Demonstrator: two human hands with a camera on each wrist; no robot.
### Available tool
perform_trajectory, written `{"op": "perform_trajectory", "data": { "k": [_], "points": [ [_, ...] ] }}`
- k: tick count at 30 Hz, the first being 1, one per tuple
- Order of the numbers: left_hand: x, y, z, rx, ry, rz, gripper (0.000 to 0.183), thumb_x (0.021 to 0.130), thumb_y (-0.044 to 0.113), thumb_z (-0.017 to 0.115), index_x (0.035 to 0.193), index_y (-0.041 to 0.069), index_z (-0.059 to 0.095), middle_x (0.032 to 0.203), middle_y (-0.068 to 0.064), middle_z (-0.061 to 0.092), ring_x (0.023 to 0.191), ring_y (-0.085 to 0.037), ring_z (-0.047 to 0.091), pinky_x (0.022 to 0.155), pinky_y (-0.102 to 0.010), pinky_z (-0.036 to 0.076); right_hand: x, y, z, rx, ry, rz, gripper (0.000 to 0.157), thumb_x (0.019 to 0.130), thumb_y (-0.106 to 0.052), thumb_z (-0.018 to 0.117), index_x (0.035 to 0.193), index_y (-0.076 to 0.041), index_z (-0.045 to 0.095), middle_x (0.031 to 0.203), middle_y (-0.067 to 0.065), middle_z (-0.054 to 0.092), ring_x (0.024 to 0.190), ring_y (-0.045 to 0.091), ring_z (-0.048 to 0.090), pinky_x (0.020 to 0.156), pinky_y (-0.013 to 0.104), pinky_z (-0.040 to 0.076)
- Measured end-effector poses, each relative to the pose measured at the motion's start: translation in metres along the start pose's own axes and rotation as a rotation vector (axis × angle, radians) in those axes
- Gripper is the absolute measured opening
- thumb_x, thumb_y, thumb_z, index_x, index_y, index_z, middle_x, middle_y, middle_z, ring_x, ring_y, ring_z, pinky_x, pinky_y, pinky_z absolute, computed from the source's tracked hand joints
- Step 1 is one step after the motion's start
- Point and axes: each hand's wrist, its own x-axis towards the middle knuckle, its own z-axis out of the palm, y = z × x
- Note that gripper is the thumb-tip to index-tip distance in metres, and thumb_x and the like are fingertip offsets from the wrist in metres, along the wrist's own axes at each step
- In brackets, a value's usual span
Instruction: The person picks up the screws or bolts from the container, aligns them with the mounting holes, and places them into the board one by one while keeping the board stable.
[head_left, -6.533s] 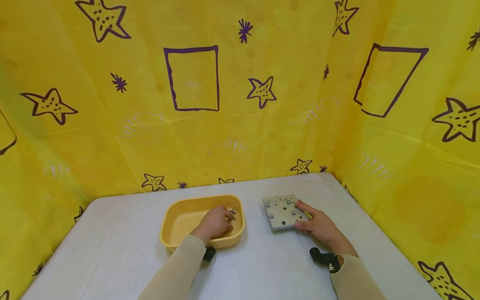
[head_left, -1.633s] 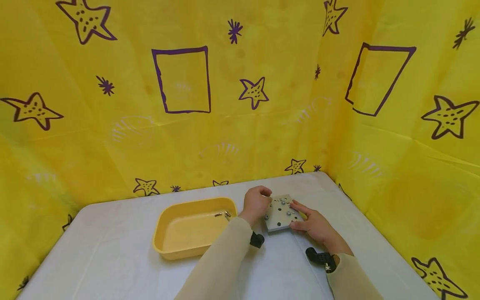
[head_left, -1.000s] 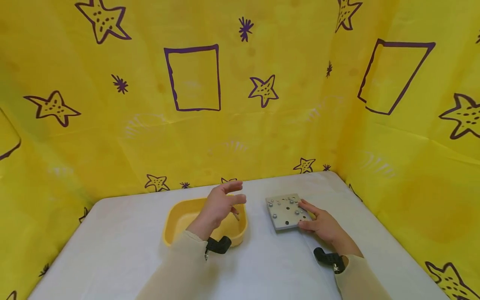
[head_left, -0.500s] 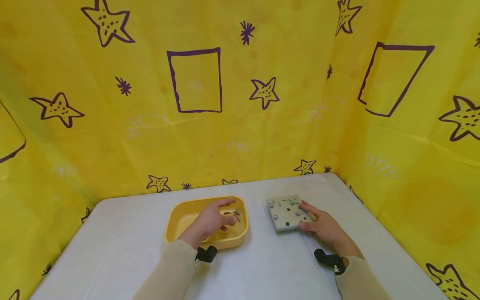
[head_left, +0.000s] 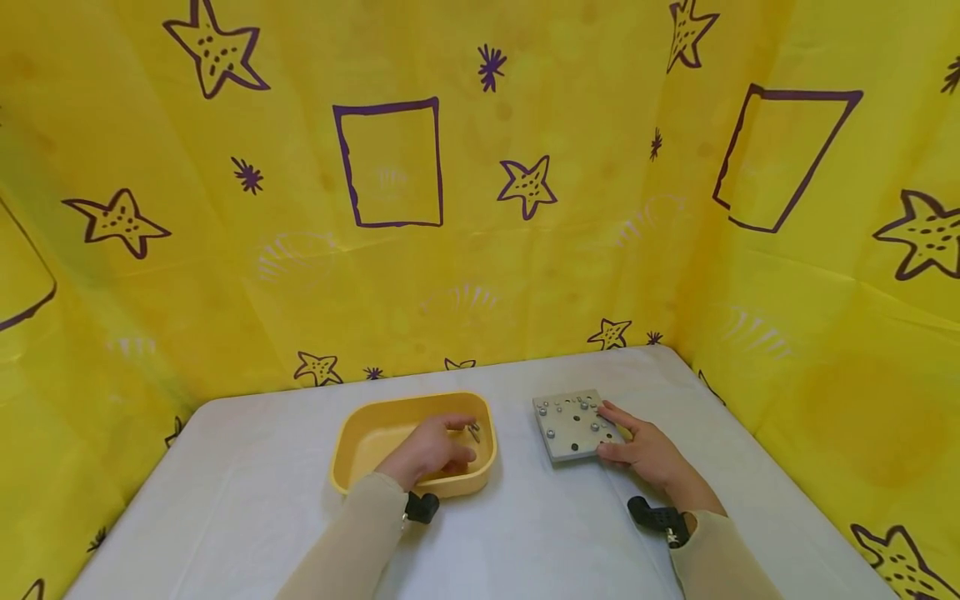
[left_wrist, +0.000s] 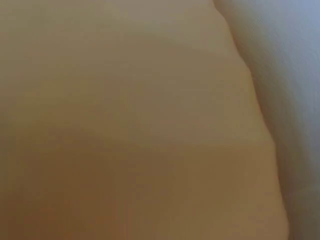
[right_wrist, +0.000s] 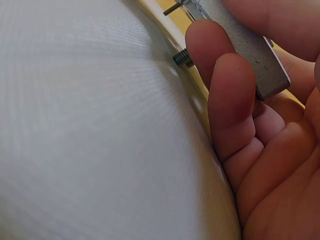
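My left hand (head_left: 431, 450) reaches down into the right half of the yellow tray (head_left: 352, 425), its index finger and thumb spread apart. Close by its fingertips, small metal screws (head_left: 475, 432) lie on the tray floor, partly covered by the hand. My right hand (head_left: 637, 446) grips the right edge of a square grey metal plate (head_left: 562, 425), thumb in front and fingers behind. Several screw heads and dark holes dot the plate's top. From below, the right wrist view shows fingers curled under the plate and a threaded screw end (right_wrist: 183, 58) sticking out underneath.
A white cloth-covered table (head_left: 517, 533) carries the tray and, to its right, the plate. Yellow patterned curtains (head_left: 465, 292) close in the back and both sides. Skin fills most of the left wrist view.
The left hand was at the plate's left edge, then went back left over the tray with fingers spread, and has now dipped into it. The right hand keeps its hold on the plate.
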Motion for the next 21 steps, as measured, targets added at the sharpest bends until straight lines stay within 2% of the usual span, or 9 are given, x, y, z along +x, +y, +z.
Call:
{"op": "perform_trajectory", "data": {
  "k": [5,13,16,18,21],
  "points": [
    [0.006,-0.004,0.003,0.019,0.010,-0.011,0.056,0.083,0.007,0.080,0.136,0.012,0.062,0.131,-0.016,0.056,0.066,-0.022,0.064,0.063,-0.030,0.052,0.002,0.003,0.001,0.021,0.000,0.013,0.084,0.080,-0.041,0.082,0.152,-0.018,0.044,0.162,-0.004,0.024,0.148,0.036,0.010,0.112,0.063,0.006],
    [0.011,-0.007,0.007,0.056,0.017,0.006,0.053,0.084,0.003,0.077,0.135,0.009,0.062,0.088,-0.010,0.066,0.061,-0.018,0.059,0.058,-0.028,0.050,0.003,0.003,0.000,0.005,0.004,0.009,0.087,0.078,-0.044,0.082,0.152,-0.020,0.044,0.162,-0.004,0.024,0.148,0.036,0.010,0.112,0.063,0.006],
    [0.014,-0.008,0.008,0.124,0.025,0.023,0.050,0.084,0.006,0.078,0.132,0.011,0.064,0.097,-0.010,0.064,0.069,-0.020,0.058,0.065,-0.031,0.049,0.003,0.003,0.000,0.005,-0.001,0.006,0.087,0.079,-0.044,0.082,0.152,-0.019,0.044,0.163,-0.003,0.023,0.148,0.037,0.009,0.112,0.064,0.006],
    [0.015,-0.009,0.008,0.209,0.029,0.060,0.048,0.083,0.007,0.078,0.129,0.012,0.066,0.111,-0.010,0.062,0.083,-0.024,0.059,0.076,-0.036,0.049,0.003,0.003,0.001,0.009,0.000,0.007,0.086,0.079,-0.042,0.082,0.152,-0.019,0.044,0.163,-0.002,0.023,0.148,0.037,0.009,0.112,0.064,0.006],
    [0.018,-0.011,0.008,0.368,0.033,0.134,0.044,0.082,0.010,0.079,0.124,0.013,0.069,0.125,-0.009,0.056,0.107,-0.027,0.055,0.095,-0.043,0.044,0.002,0.004,0.001,0.016,0.000,0.005,0.085,0.080,-0.040,0.082,0.152,-0.018,0.044,0.163,-0.002,0.023,0.148,0.037,0.010,0.112,0.064,0.006]
  ]
}}
